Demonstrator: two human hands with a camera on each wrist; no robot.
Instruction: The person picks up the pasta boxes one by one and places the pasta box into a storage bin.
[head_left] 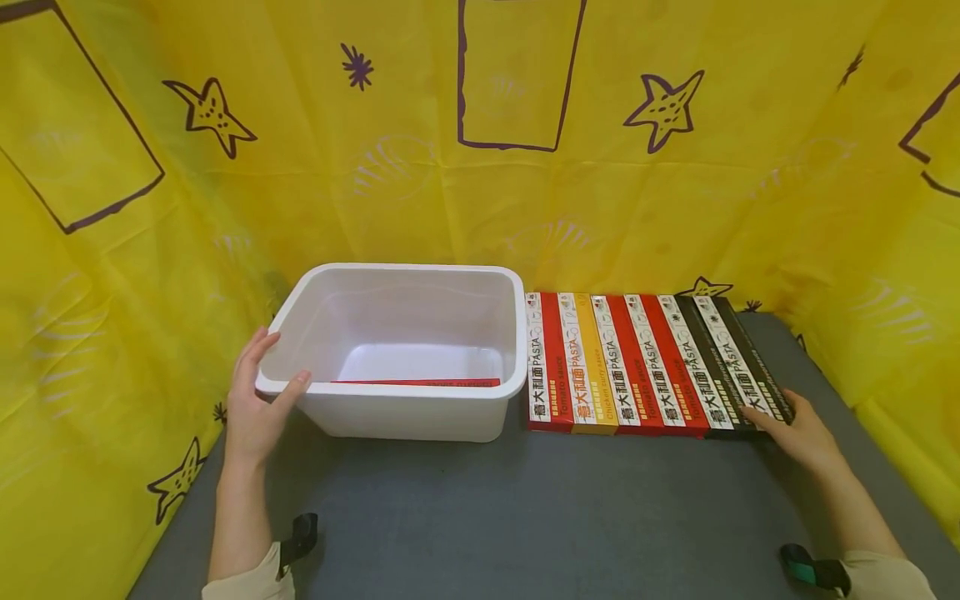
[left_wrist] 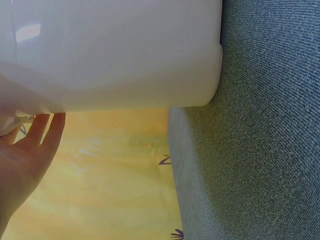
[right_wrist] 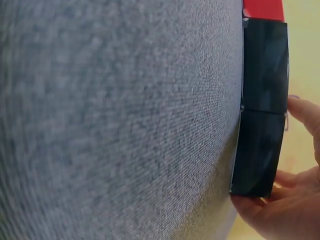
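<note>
A white plastic tub [head_left: 397, 268] stands on the grey table, with one flat red box [head_left: 416, 382] lying inside against its near wall. My left hand [head_left: 258, 400] holds the tub's near left corner, thumb over the front rim and fingers against the left rim. The left wrist view shows the tub wall [left_wrist: 110, 55] and the fingers [left_wrist: 42, 132] under the lip. Right of the tub lies a row of several pasta boxes [head_left: 645, 367] in red, yellow and black. My right hand [head_left: 798, 429] grips the near end of the rightmost black box [head_left: 750, 367], which the right wrist view shows end-on [right_wrist: 262, 150].
The grey felt table [head_left: 525, 508] stretches toward me in front of the tub and boxes. A yellow cloth [head_left: 480, 183] with purple stars and rectangles hangs close behind and along both sides. The table's left edge [left_wrist: 175, 175] lies near the tub.
</note>
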